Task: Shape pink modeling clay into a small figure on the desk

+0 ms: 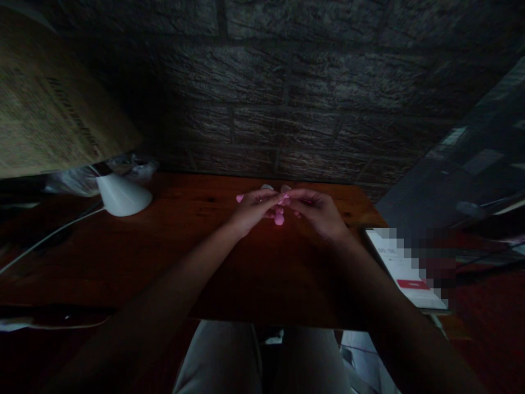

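Both my hands meet above the far middle of the wooden table, their fingertips pinched together. Between them is a small pink piece (284, 198) that looks like modelling clay; fingers cover part of it. My left hand (257, 206) is closed on it from one side, my right hand (320, 212) from the other. Just below the fingertips shows a rounded pink lump (279, 219); whether it joins the held piece I cannot tell. Another pink lump (240, 198) lies left of my left hand. A pale object (267, 187) sits behind the hands, partly hidden.
A white lamp base (125, 196) with a cable stands at left, under a printed brown paper shade (53, 104). Crumpled clear plastic (139, 167) lies behind it. To the right is a phone (404, 268) with a lit screen. A brick wall (262, 120) borders the table's (184, 213) back.
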`<state>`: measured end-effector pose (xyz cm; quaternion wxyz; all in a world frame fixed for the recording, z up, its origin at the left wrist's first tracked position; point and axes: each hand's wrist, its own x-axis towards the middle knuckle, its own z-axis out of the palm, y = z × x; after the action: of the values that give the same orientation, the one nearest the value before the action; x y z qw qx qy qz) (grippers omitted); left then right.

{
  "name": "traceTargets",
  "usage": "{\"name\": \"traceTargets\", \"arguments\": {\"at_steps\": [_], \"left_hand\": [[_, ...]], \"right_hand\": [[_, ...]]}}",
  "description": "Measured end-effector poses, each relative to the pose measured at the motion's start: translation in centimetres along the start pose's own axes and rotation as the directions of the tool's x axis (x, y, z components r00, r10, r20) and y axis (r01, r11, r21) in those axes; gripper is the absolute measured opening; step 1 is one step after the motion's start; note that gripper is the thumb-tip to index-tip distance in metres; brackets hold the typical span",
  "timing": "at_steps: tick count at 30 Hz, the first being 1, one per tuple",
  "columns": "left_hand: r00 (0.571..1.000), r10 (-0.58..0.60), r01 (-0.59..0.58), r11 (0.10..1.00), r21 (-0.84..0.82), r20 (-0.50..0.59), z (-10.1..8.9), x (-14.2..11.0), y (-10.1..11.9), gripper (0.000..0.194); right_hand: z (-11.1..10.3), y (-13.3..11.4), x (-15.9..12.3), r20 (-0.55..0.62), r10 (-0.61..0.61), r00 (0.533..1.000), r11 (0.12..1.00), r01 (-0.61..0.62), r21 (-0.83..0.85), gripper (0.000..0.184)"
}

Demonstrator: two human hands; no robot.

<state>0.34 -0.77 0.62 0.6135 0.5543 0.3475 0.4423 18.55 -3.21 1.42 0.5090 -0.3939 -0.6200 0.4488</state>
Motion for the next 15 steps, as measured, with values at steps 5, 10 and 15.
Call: {"name": "traceTargets", "arguments": {"at_steps": [5, 10, 15], "left_hand": [[1.0, -0.009, 0.009, 1.0, -0.007, -0.011, 0.13, -0.02, 0.02, 0.016], [1.0, -0.009, 0.009, 1.0, -0.024, -0.001, 0.14, -0.03, 0.02, 0.019], [1.0, 0.01, -0.009, 0.999, -0.038, 0.025, -0.06, 0.06, -0.12, 0.021]], "right_hand": [[-0.13, 0.01, 0.0, 0.008, -0.005, 1.0, 1.0, 0.005, -0.002, 0.019], [-0.18, -0.02, -0.03, -0.006, 0.014, 1.0, 1.0, -0.014, -0.01, 0.022], [-0.03, 0.1, 0.0, -0.016, 0.021, 1.0, 1.0, -0.021, 0.009, 0.025]]}}
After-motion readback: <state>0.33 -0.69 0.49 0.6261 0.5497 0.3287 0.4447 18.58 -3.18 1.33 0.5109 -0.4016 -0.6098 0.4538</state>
